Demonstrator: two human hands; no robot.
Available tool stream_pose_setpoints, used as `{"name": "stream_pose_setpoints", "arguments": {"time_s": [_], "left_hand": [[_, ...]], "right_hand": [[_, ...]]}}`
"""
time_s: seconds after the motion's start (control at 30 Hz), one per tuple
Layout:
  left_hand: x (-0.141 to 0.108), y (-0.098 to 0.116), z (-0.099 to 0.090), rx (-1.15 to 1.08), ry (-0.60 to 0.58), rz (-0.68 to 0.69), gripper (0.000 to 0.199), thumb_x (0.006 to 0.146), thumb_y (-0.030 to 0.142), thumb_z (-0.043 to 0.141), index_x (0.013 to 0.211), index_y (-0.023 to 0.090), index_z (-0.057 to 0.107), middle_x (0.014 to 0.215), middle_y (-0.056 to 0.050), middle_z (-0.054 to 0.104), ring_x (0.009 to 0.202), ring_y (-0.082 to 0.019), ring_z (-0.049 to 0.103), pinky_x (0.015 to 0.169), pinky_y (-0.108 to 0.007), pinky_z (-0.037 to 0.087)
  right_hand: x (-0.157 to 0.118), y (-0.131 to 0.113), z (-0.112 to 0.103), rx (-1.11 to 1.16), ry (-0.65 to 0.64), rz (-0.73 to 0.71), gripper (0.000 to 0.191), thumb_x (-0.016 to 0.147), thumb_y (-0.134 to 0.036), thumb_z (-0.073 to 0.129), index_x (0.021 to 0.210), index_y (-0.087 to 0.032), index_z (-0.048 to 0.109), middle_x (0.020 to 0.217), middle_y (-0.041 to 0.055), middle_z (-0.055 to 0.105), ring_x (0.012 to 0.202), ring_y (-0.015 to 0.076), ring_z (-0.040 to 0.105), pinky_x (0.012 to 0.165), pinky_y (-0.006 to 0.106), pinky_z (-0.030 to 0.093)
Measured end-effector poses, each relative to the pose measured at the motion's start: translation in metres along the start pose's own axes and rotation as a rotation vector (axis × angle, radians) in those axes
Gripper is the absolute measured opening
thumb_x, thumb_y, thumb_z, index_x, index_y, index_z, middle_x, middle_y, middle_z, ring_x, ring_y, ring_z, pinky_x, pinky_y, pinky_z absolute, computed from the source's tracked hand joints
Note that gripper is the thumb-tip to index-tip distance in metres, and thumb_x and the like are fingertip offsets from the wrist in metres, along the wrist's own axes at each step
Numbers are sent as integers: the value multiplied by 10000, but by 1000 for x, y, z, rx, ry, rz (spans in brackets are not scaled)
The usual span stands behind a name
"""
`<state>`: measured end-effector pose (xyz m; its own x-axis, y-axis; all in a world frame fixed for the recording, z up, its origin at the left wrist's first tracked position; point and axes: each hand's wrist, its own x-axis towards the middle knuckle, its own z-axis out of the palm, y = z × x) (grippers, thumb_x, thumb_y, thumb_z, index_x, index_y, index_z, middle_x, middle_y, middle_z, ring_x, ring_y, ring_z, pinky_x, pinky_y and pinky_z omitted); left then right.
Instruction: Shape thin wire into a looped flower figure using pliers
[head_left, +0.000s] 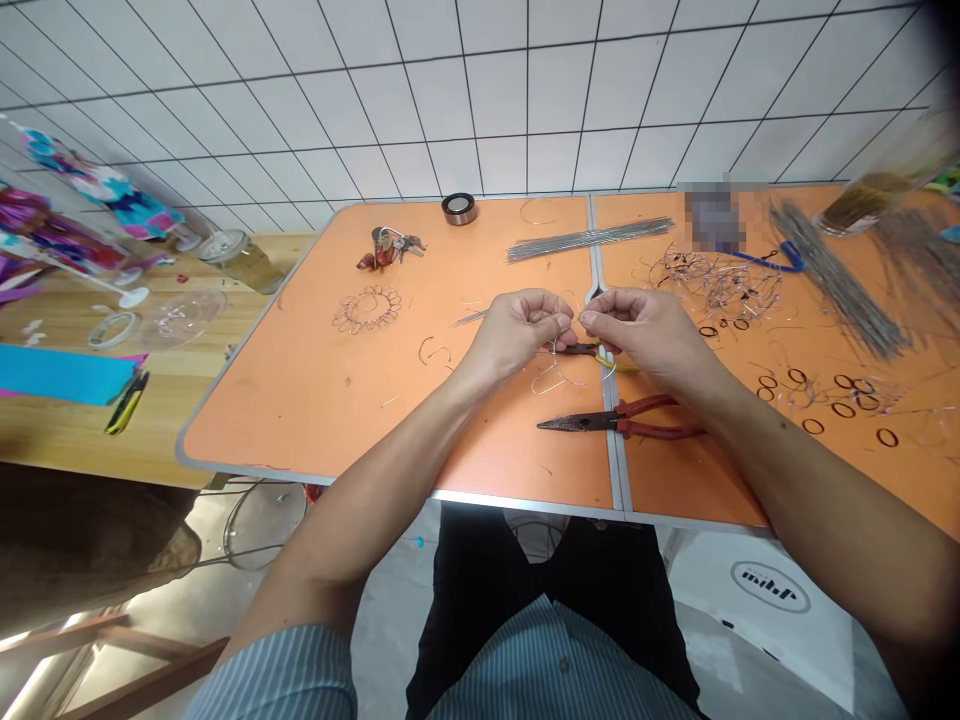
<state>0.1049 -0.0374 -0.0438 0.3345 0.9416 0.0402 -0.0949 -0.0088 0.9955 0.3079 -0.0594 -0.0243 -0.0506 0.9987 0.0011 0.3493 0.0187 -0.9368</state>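
Observation:
Over the middle of the orange table, my left hand and my right hand nearly meet, each with thumb and forefinger pinched on a thin wire. The wire bends into a loop below the fingers; its exact ends are hidden by my fingertips. Beneath my hands lie small dark-jawed pliers with a yellow handle, partly covered. Nearer to me, red-handled long-nose pliers point left, their handles reaching under my right forearm. A flower-shaped wire ring lies to the left.
Straight wire bundles lie at the back and right. A wire tangle and several dark rings are right of my hand. Keys and a tape roll sit back left. A wooden table adjoins, with a cutter.

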Motion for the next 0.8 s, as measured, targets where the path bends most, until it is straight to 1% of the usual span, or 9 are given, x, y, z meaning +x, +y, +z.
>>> {"name": "stream_pose_setpoints", "arguments": {"time_s": [0.1, 0.17, 0.27, 0.33, 0.43, 0.63, 0.8], "left_hand": [[0, 0, 1, -3, -10, 3, 109, 956, 64, 722, 882, 143, 730, 758, -33, 790, 662, -108, 697, 715, -257, 576], [0, 0, 2, 3, -4, -1, 122, 950, 36, 709, 891, 142, 723, 745, -20, 776, 661, -107, 703, 705, -251, 574], [1, 1, 3, 20, 10, -18, 147, 949, 3, 684, 913, 141, 718, 733, -6, 765, 663, -100, 706, 706, -241, 573], [1, 1, 2, 32, 19, -27, 153, 961, 1, 667, 927, 140, 719, 725, -2, 759, 651, -93, 692, 696, -234, 563], [1, 1, 0, 50, 25, -43, 153, 970, 6, 661, 963, 142, 729, 723, 6, 743, 656, -91, 689, 692, -230, 554], [-2, 2, -1, 175, -91, -100, 135, 997, 57, 663, 984, 146, 765, 719, -8, 737, 672, -104, 680, 705, -247, 541], [-1, 4, 1, 194, -159, -76, 187, 1006, 66, 648, 872, 150, 750, 713, -6, 723, 668, -93, 652, 698, -238, 512]], "right_hand": [[-1, 0, 3, -45, 15, -50, 73, 880, -278, 802, 832, -234, 771, 842, 19, 749, 693, 164, 584, 672, 346, 448], [0, 1, 5, -50, 10, -78, 67, 886, -254, 791, 824, -237, 771, 859, 22, 769, 734, 176, 620, 699, 346, 467], [2, 4, 4, -43, -15, -70, 83, 887, -230, 796, 809, -241, 771, 853, 32, 787, 787, 205, 680, 737, 358, 514], [4, 6, 1, -42, -19, -61, 75, 899, -248, 806, 828, -246, 782, 856, 36, 788, 779, 217, 695, 736, 372, 537], [5, 8, -4, -40, 15, -103, 93, 933, -306, 799, 855, -257, 797, 876, 39, 786, 768, 222, 692, 741, 390, 555], [4, 7, -4, -109, 57, -202, 143, 931, -321, 762, 811, -264, 812, 869, 36, 806, 811, 228, 682, 758, 391, 528], [4, 7, 1, -88, 45, -206, 143, 892, -357, 762, 804, -253, 803, 861, 39, 818, 805, 231, 685, 759, 397, 521]]}}
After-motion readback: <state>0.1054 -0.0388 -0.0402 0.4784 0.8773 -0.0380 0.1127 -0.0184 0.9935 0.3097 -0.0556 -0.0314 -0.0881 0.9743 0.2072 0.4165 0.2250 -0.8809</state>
